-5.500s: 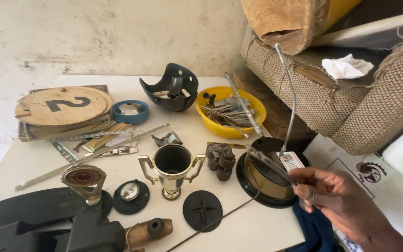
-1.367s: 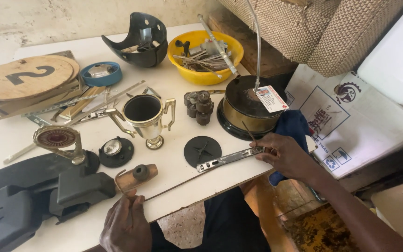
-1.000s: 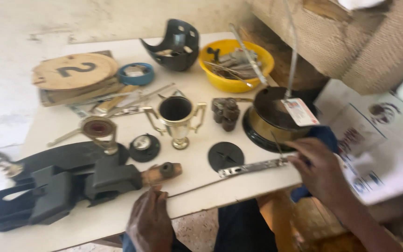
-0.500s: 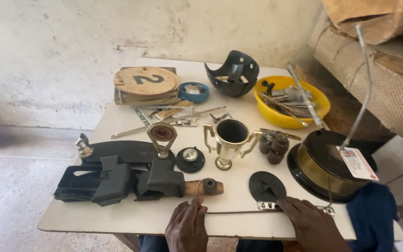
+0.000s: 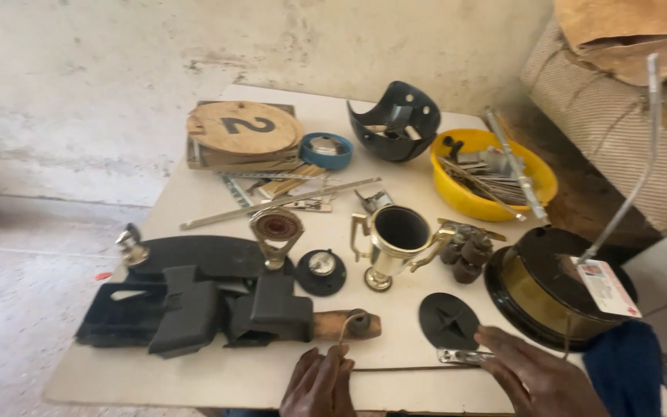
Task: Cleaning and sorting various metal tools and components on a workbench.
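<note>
1. the left hand (image 5: 319, 384) lay at the near edge of the tabletop (image 5: 194, 201), fingers pinched narrowly on a thin wire loop (image 5: 347, 328).
2. the loop rose to the wooden handle (image 5: 345, 325) of a black tool (image 5: 194, 305) by the near left corner.
3. the right hand (image 5: 538, 378) rested near the near right corner, fingertips holding down a flat metal strip (image 5: 461, 356).
4. a black disc (image 5: 448, 320) lay just beyond the strip, and a small gold trophy cup (image 5: 395, 243) stood near the middle.
</note>
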